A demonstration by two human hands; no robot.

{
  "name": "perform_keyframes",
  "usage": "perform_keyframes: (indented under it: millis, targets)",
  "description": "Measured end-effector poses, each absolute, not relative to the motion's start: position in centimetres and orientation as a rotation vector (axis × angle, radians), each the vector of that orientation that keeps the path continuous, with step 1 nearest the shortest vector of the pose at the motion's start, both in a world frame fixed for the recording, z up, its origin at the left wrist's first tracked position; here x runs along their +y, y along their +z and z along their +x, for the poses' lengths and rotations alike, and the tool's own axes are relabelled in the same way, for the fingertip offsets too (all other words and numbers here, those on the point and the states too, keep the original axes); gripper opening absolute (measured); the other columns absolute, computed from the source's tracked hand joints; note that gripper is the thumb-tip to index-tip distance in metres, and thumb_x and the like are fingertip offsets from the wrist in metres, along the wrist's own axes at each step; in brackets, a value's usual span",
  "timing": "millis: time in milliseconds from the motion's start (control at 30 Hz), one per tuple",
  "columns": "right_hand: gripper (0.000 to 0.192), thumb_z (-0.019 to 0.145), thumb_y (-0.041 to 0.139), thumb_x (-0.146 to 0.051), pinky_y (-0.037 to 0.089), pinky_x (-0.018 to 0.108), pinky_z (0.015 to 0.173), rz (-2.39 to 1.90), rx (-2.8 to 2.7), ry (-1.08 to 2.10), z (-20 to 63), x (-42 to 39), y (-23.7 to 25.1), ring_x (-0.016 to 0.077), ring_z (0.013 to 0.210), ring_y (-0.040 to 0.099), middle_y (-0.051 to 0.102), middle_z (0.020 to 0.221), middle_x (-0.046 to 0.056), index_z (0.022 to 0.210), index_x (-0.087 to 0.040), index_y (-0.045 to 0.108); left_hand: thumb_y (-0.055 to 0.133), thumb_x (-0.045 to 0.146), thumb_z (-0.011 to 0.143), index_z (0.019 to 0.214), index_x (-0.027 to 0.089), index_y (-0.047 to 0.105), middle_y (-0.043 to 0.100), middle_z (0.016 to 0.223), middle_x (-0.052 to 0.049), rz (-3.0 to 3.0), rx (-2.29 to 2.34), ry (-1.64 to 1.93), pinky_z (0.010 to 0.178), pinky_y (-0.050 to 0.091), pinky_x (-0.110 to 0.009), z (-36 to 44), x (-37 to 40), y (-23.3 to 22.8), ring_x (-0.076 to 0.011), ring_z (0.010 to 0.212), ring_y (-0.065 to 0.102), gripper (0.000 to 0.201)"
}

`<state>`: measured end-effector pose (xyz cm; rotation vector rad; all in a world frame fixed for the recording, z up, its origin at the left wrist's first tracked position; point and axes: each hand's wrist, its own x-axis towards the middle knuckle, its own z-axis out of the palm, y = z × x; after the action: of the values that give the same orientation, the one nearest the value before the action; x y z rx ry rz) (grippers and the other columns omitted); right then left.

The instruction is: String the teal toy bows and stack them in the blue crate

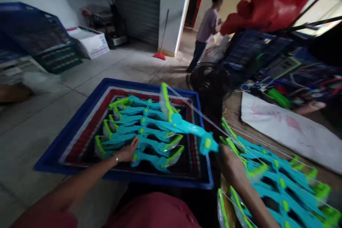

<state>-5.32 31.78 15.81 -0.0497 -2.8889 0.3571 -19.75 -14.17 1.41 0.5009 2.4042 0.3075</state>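
Down in the head view, the left hand (127,152) lies flat, fingers (134,143) spread and open, pressing on the stack of toy bows (139,139) in the blue crate (66,139); the fingertips touch the teal limb of a bow near the front of the stack, just beside its green tip. The right hand (227,156) holds 1 bow (184,124) aloft over the crate's right side, but blur hides the fingers, so how they close round the grip cannot be told; the bow's teal handle end sits right at that hand, its green limb angled up and away, a thin string running off to the right. More bows (272,181) lie heaped at the right, near the forearm. These look like light, stiff moulded plastic, smooth enough to slide on each other, with slack strings that could snag; the thick middle grip seems the safest hold. Behind stand a fan (207,78), a broom (161,48) and another person (207,30).
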Motion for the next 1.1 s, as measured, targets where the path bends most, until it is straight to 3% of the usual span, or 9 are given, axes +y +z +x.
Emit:
perform_keyframes:
  millis: [100, 233, 400, 567, 767, 833, 900, 967, 1100]
  targets:
    - [0.016, 0.096, 0.040, -0.014, 0.052, 0.031, 0.077, 0.397, -3.094, 0.160, -15.9, 20.5, 11.1, 0.0218, 0.086, 0.065, 0.066, 0.093, 0.012, 0.101, -0.016, 0.055, 0.086, 0.018, 0.064, 0.163, 0.017, 0.016, -0.002, 0.169, -0.027, 0.506, 2.358, 0.156, 0.101, 0.054, -0.045, -20.4, -14.1, -0.3, -0.0435, 0.131, 0.057, 0.122]
    - [0.020, 0.096, 0.041, -0.005, 0.049, 0.031, 0.077, 0.561, -3.232, 0.080, -25.0, 9.2, 5.1, 0.0216, 0.087, 0.064, 0.067, 0.100, 0.012, 0.107, -0.014, 0.054, 0.088, 0.021, 0.064, 0.165, 0.019, 0.009, -0.008, 0.169, -0.023, 0.543, 2.372, 0.061, 0.101, 0.053, -0.051, -20.1, -14.1, -0.8, -0.0448, 0.128, 0.058, 0.127]
    - [0.018, 0.101, 0.043, -0.010, 0.049, 0.033, 0.084, 0.611, -3.368, -0.054, -28.8, 4.7, -1.3, 0.0235, 0.098, 0.065, 0.066, 0.108, 0.014, 0.114, -0.013, 0.056, 0.069, 0.005, 0.074, 0.164, 0.016, 0.014, -0.006, 0.170, -0.019, 0.572, 2.425, 0.041, 0.095, 0.056, -0.050, -19.6, -14.3, -1.0, -0.0398, 0.120, 0.062, 0.106]
    - [0.022, 0.104, 0.042, -0.011, 0.050, 0.037, 0.090, 0.527, -3.480, -0.172, -29.4, 3.5, -5.6, 0.0234, 0.103, 0.063, 0.064, 0.111, 0.013, 0.120, -0.010, 0.056, 0.086, 0.020, 0.069, 0.163, 0.013, 0.018, 0.002, 0.170, -0.024, 0.587, 2.430, 0.075, 0.091, 0.057, -0.049, -19.6, -14.2, -1.6, -0.0382, 0.110, 0.065, 0.116]
    - [0.026, 0.104, 0.040, -0.011, 0.049, 0.041, 0.094, 0.461, -3.531, -0.190, -28.8, 3.0, -6.6, 0.0251, 0.108, 0.061, 0.062, 0.115, 0.012, 0.125, -0.010, 0.056, 0.097, 0.029, 0.061, 0.162, 0.017, 0.026, 0.011, 0.170, -0.023, 0.625, 2.426, 0.118, 0.092, 0.058, -0.047, -18.9, -14.8, -2.1, -0.0373, 0.111, 0.065, 0.124]
    - [0.028, 0.104, 0.038, -0.010, 0.049, 0.041, 0.093, 0.469, -3.532, -0.170, -28.9, 2.9, -6.6, 0.0262, 0.107, 0.060, 0.062, 0.116, 0.014, 0.126, -0.009, 0.055, 0.094, 0.033, 0.065, 0.160, 0.018, 0.032, 0.020, 0.169, -0.020, 0.654, 2.442, 0.147, 0.093, 0.058, -0.046, -19.7, -15.2, -1.9, -0.0365, 0.115, 0.064, 0.114]
    - [0.029, 0.104, 0.036, -0.010, 0.048, 0.042, 0.092, 0.480, -3.532, -0.132, -29.2, 2.8, -6.5, 0.0273, 0.106, 0.059, 0.061, 0.115, 0.017, 0.126, -0.008, 0.055, 0.082, 0.038, 0.080, 0.157, 0.019, 0.038, 0.033, 0.165, -0.017, 0.680, 2.499, 0.170, 0.102, 0.054, -0.044, -21.6, -15.4, -1.5, -0.0352, 0.126, 0.059, 0.091]
    - [0.029, 0.103, 0.036, -0.008, 0.048, 0.043, 0.090, 0.470, -3.536, -0.075, -29.5, 2.7, -5.9, 0.0283, 0.104, 0.059, 0.061, 0.114, 0.019, 0.123, -0.006, 0.056, 0.063, 0.037, 0.095, 0.157, 0.018, 0.038, 0.036, 0.164, -0.015, 0.701, 2.588, 0.177, 0.113, 0.045, -0.046, -24.3, -15.2, -1.3, -0.0339, 0.141, 0.047, 0.070]
    - [0.022, 0.104, 0.041, -0.013, 0.048, 0.039, 0.090, 0.416, -3.563, 0.094, -28.7, 2.7, -2.9, 0.0260, 0.106, 0.059, 0.064, 0.113, 0.018, 0.116, -0.008, 0.060, 0.048, 0.035, 0.100, 0.154, 0.002, 0.038, 0.029, 0.164, -0.026, 0.808, 2.694, 0.188, 0.121, 0.029, -0.062, -28.0, -14.4, -1.7, -0.0418, 0.149, 0.031, 0.064]
